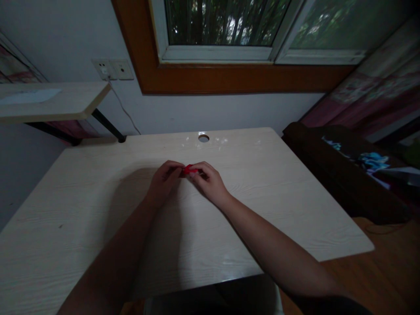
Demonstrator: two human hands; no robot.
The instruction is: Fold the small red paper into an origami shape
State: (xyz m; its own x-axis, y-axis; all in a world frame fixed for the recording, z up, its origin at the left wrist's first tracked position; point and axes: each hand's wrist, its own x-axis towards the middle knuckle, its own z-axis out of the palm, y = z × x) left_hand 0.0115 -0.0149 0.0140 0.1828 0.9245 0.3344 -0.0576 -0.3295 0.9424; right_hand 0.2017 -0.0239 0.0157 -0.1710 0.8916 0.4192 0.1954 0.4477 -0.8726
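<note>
My left hand (165, 180) and my right hand (208, 180) meet over the middle of a pale wooden desk (82, 210). Both are closed in a pinch on a small red thing (188, 169) held between their fingertips. Most of the red thing is hidden by the fingers, so I cannot make out what it is. Both forearms reach in from the near edge of the desk.
A round cable hole (204, 138) sits near the desk's far edge. A side shelf (49, 103) stands at the left, with wall sockets (113, 69) and a cable behind it. Dark furniture (344, 175) stands at the right, under a window (223, 26).
</note>
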